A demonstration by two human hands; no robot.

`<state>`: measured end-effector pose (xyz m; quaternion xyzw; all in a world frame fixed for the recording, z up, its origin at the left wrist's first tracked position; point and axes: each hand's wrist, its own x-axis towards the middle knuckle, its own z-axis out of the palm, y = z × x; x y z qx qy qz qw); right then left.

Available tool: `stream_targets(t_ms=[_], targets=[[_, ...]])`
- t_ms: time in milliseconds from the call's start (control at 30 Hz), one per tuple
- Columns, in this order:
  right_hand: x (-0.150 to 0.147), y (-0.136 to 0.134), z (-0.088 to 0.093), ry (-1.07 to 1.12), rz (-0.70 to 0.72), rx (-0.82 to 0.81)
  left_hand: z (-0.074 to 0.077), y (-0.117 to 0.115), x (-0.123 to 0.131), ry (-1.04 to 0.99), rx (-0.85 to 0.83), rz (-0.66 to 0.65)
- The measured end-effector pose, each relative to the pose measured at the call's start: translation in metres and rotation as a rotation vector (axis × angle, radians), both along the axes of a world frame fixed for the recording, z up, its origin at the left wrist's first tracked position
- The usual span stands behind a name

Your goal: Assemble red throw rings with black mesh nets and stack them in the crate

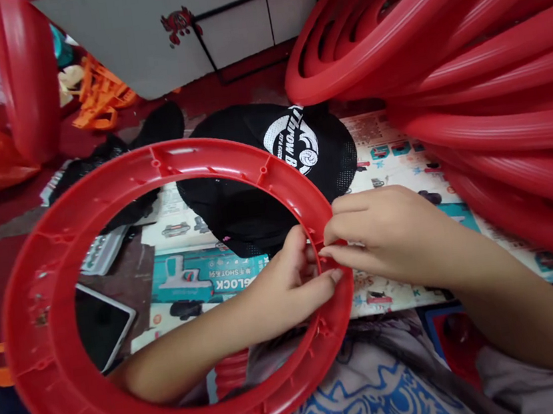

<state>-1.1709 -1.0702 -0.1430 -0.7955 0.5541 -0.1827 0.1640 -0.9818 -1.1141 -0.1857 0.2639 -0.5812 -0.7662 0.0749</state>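
Observation:
A red plastic ring [32, 311], its ribbed hollow side facing up, is tilted in front of me. My left hand [298, 278] reaches through the opening and grips the ring's right side, thumb on the inner edge. At that same spot my right hand [381, 234] pinches at the rim from outside; whatever lies between its fingertips is too small to make out. Behind the ring lies a black fabric disc [236, 205] with a white printed logo, partly covered by the ring.
Many red rings [441, 66] are stacked at the right. Printed cardboard [184, 279] lies beneath. A phone-like dark-screened device [100, 323] rests at left. Orange plastic parts [99, 94], an upright red piece [29, 83] and a white panel [135, 43] stand farther back.

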Motion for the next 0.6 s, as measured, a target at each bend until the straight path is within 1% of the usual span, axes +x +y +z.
stream_targets(t_ms=[133,200,267,333,400,500,600], targets=[[0.001,0.002,-0.002,0.018,-0.047,-0.137,0.003,0.002,-0.009,0.147,0.038,0.170],[0.000,0.002,-0.003,0.007,-0.059,-0.155,0.004,0.002,-0.012,0.178,0.025,0.204],[-0.001,0.002,-0.003,-0.012,-0.065,-0.131,0.005,0.001,-0.011,0.156,0.003,0.208],[-0.004,0.001,-0.004,-0.025,-0.058,-0.109,0.005,0.000,-0.009,0.122,-0.013,0.191],[-0.007,0.000,-0.005,-0.020,-0.019,-0.133,0.005,-0.002,-0.005,0.065,-0.046,0.138],[-0.010,0.000,-0.008,0.034,0.077,-0.260,0.006,-0.005,-0.002,-0.010,-0.126,0.014],[-0.010,-0.001,-0.010,0.112,0.116,-0.362,0.010,-0.007,-0.002,-0.049,-0.167,-0.065]])
